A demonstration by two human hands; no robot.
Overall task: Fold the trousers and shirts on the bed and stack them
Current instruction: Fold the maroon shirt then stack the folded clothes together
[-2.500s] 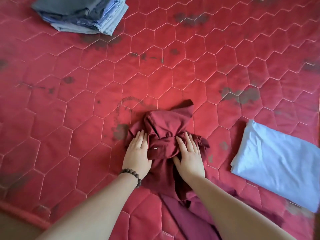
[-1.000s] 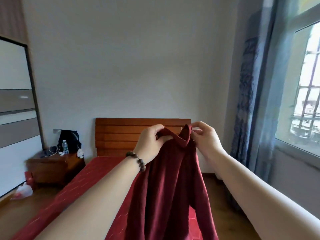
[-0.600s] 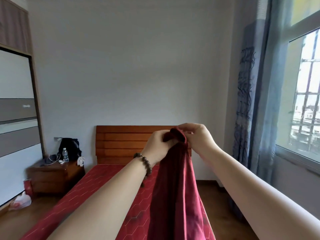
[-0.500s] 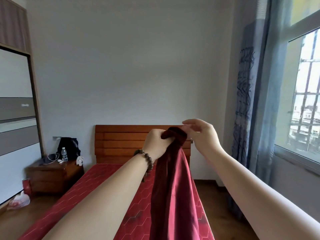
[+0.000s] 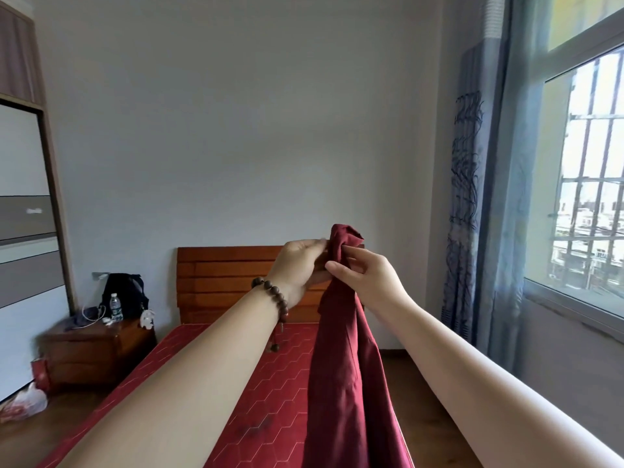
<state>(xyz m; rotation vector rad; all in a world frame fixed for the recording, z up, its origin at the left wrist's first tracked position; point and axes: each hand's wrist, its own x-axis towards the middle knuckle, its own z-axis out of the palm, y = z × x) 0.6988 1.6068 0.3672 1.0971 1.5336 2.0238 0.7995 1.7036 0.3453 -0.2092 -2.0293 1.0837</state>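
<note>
A dark red garment (image 5: 341,366) hangs in a long bunched strip in front of me, above the bed. My left hand (image 5: 299,268), with a bead bracelet at the wrist, grips its top end from the left. My right hand (image 5: 366,282) pinches the same bunched top from the right, just below the tip. The bed (image 5: 263,383) with its red hexagon-quilted cover lies below. The folded stacks seen earlier are out of view.
A wooden headboard (image 5: 229,282) stands against the far wall. At the left are a wooden nightstand (image 5: 94,349) with a black bag and water bottle, and a wardrobe (image 5: 27,231). A blue curtain (image 5: 479,214) and window (image 5: 587,180) fill the right side.
The garment went from lying crumpled on the bed to hanging in the air. In the last second both hands came together and bunched its top, and the right hand regripped lower.
</note>
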